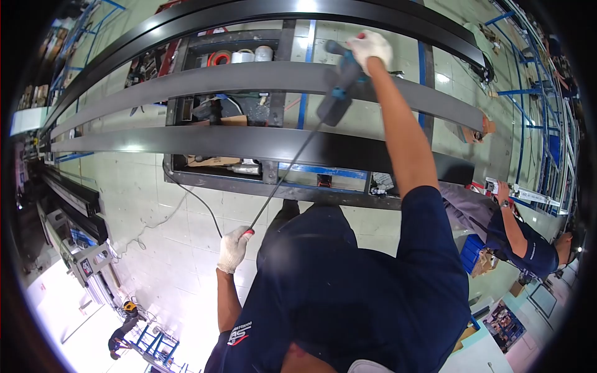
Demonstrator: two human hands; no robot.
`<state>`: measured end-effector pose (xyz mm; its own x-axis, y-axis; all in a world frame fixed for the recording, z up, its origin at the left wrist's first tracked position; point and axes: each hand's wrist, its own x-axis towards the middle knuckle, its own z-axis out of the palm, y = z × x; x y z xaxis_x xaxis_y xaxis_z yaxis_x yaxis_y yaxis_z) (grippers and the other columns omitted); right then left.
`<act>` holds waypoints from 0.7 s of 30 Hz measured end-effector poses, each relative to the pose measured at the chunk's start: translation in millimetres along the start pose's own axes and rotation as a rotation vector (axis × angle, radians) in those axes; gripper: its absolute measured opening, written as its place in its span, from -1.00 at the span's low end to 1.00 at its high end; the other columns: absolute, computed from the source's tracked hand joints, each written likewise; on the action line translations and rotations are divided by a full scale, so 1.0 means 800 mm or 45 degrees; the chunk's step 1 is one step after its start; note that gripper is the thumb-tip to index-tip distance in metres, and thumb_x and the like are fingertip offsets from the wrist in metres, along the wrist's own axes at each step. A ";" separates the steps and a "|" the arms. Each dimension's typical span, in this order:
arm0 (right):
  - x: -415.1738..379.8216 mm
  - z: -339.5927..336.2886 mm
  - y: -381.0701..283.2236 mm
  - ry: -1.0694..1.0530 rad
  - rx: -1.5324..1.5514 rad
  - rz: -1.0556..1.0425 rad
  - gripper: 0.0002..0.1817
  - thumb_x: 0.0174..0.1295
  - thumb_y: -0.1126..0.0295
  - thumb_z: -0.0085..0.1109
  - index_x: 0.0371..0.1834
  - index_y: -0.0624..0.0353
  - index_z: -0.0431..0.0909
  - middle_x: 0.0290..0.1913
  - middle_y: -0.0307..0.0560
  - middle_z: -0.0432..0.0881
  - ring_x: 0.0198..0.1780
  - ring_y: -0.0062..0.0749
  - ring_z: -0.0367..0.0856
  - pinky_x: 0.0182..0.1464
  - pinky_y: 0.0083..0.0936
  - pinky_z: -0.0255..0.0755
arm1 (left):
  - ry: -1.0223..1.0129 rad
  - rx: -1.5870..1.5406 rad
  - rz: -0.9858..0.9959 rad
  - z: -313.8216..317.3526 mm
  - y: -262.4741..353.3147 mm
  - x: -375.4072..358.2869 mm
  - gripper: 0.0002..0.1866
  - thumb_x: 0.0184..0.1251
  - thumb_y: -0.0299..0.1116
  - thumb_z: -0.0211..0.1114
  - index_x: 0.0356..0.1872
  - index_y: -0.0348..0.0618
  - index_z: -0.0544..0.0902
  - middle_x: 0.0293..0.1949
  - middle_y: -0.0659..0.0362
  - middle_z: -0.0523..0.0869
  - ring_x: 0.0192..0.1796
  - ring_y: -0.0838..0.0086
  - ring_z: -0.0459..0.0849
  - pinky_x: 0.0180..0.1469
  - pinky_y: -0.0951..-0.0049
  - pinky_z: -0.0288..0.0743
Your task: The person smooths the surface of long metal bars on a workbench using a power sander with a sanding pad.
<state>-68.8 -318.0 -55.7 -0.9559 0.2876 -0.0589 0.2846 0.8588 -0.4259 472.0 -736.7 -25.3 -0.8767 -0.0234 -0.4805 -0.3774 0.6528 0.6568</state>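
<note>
My right hand [373,50], in a white glove with red at the fingertips, grips a teal-and-black corded power tool [342,87]. The tool is blurred and lies across the middle grey bar [249,74]; its exact kind is hard to make out. From its near end a dark power cord [283,171] runs down to my left hand [233,248]. That hand, also gloved, is closed around the cord, beside my body and below the workbench edge. A glossy black bar [217,138] lies nearer to me, and another long black bar [217,17] lies farther off.
Under the bars, a dark bench frame [273,112] holds tape rolls [242,56] and a metal-bodied tool [245,168]. Another person [522,242] is at the right, by blue racks [532,93]. A machine [93,264] stands at left. A distant person [124,329] shows lower left.
</note>
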 end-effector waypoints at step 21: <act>-0.067 0.112 -0.261 -0.203 0.002 -0.476 -0.63 0.24 -0.05 0.36 -0.10 -0.12 0.97 0.05 0.01 0.95 0.17 0.05 0.92 0.26 -0.14 0.78 | 0.301 0.216 -0.206 0.002 -0.128 -0.046 -0.74 0.69 -0.15 0.38 -0.01 -0.08 0.90 -0.01 0.02 0.94 0.15 -0.03 0.80 0.42 -0.07 0.51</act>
<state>-83.2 -550.3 -44.5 -0.9927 -0.1139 -0.0390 -0.0847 0.8909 -0.4462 543.2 -801.2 -76.2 -0.8619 -0.2992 -0.4095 -0.4799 0.7425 0.4674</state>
